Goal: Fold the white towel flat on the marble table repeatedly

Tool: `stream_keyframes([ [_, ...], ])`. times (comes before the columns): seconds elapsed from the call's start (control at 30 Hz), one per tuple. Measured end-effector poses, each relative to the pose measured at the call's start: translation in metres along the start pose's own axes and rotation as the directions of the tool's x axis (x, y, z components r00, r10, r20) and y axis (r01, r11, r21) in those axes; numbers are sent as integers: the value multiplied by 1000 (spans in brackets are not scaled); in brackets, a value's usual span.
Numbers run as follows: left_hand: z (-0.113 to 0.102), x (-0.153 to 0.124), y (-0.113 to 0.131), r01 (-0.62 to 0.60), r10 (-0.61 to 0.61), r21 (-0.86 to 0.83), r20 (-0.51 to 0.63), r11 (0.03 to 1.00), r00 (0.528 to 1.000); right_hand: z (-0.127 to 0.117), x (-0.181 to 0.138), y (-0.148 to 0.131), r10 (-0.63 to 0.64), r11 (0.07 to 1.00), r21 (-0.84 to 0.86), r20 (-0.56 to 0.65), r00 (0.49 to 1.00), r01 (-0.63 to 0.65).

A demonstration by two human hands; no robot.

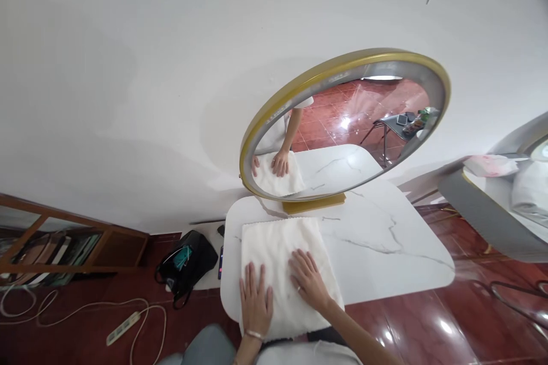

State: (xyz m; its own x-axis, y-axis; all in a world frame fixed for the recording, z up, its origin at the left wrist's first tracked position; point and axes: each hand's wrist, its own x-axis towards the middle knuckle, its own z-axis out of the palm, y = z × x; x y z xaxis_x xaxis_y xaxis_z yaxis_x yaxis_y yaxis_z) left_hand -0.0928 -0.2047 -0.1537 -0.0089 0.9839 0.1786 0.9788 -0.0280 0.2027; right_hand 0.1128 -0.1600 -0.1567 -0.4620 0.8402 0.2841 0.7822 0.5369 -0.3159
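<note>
A white folded towel lies on the left part of a white marble-look table. My left hand rests flat on the towel's near edge, fingers stretched out. My right hand lies flat on the towel a little further in, fingers spread, with a ring on one finger. Neither hand holds anything. A bracelet sits on my left wrist.
A round gold-framed mirror stands at the table's back edge and reflects the hands and towel. A black bag sits on the red tiled floor at the left, near a power strip with cables. A wooden shelf lines the left wall.
</note>
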Motion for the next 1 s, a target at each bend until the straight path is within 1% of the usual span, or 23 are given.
stream_keyframes([
  [0.13, 7, 25, 19, -61, 61, -25, 11, 998, 998, -16, -26, 5, 30, 997, -78, 55, 998, -26],
  [0.23, 15, 40, 26, -79, 79, -35, -3, 996, 997, -19, -26, 1, 59, 989, -137, 65, 996, -50],
  [0.37, 22, 62, 27, -69, 69, -45, -19, 997, 997, -9, -1, 3, 86, 985, -156, 42, 995, -78],
  [0.5, 23, 86, 22, -53, 53, -35, -2, 998, 999, 3, 31, 15, 42, 992, -119, 39, 998, -37],
  [0.6, 22, 95, 18, -38, 38, -31, 7, 999, 999, 7, 44, 21, 11, 994, -108, 42, 999, -7],
  [0.7, 21, 87, 16, -34, 34, -17, 10, 999, 999, 3, 37, 22, -13, 995, -98, 42, 999, 17],
  [0.77, 20, 70, 14, -34, 34, 0, 5, 999, 999, -3, 23, 21, -29, 996, -84, 49, 998, 33],
  [0.9, 17, 28, 15, -55, 55, 11, -21, 998, 998, -18, -15, 19, -49, 997, -56, 89, 995, 54],
  [1.0, 16, 10, 19, -53, 53, -11, -39, 999, 998, -25, -34, 23, -44, 999, 11, 106, 993, 43],
])
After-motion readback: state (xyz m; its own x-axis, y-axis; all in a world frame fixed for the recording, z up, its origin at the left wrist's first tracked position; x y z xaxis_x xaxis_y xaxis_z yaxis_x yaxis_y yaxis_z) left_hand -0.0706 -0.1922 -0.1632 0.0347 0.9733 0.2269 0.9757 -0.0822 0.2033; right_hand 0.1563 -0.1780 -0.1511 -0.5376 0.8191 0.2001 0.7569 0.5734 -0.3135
